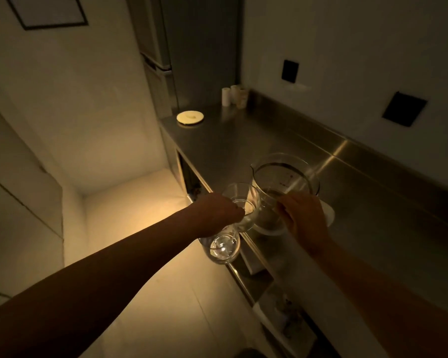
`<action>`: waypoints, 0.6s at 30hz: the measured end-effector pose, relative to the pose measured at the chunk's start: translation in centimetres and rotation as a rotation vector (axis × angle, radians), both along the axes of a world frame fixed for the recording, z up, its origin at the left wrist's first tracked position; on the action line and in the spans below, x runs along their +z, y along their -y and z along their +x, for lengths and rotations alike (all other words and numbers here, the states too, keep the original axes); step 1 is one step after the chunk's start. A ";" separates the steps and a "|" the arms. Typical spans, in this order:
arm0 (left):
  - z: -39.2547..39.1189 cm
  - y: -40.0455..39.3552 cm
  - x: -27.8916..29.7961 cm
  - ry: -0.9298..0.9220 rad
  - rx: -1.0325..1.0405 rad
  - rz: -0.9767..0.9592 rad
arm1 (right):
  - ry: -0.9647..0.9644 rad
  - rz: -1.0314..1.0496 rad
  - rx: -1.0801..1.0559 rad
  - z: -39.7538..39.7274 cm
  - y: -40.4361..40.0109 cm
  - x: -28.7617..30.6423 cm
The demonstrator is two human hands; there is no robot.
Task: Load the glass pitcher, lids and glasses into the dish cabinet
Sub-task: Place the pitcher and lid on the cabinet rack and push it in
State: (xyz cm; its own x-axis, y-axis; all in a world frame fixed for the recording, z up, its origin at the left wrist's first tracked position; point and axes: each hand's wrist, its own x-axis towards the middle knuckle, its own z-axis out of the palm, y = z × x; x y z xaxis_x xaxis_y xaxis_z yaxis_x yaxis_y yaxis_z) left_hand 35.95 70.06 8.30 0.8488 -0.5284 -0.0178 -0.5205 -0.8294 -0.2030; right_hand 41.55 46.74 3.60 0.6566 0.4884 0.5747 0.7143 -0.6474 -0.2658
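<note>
Nearest the camera, off the bench's front edge and over the floor, the left hand (219,211) has its fingers curled round two clear glasses: a lower glass (221,248) hanging below the hand and an upper glass (243,206) level with the bench (243,140) edge. Just beyond, the right hand (304,222) grips the handle of the glass pitcher (282,184), which stands near the front edge. At the far left corner lies a pale round lid (190,117), and white cylindrical containers (234,95) stand against the back.
</note>
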 end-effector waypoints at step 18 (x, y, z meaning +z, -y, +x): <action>21.5 -15.3 -0.3 -0.046 0.108 0.056 | -0.081 -0.135 0.134 24.4 -17.1 -0.3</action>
